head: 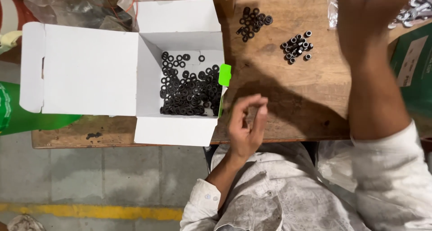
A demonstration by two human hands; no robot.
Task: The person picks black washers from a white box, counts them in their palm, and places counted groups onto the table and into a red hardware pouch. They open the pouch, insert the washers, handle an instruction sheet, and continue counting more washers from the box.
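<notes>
An open white cardboard box lies on the wooden table, with many black washers in it. My left hand hovers just right of the box at the table's near edge. Its thumb and fingertips are pinched together, and I cannot tell whether a small piece sits between them. My right hand is raised and blurred at the top right, beyond a small heap of black nuts. Its fingertips are cut off by the frame's edge. A second heap of black washers lies at the table's far side.
A bright green tab sticks to the box's right wall. A clear bag of shiny metal parts lies at the top right above a green carton. A green sack sits at the left. The floor has a yellow line.
</notes>
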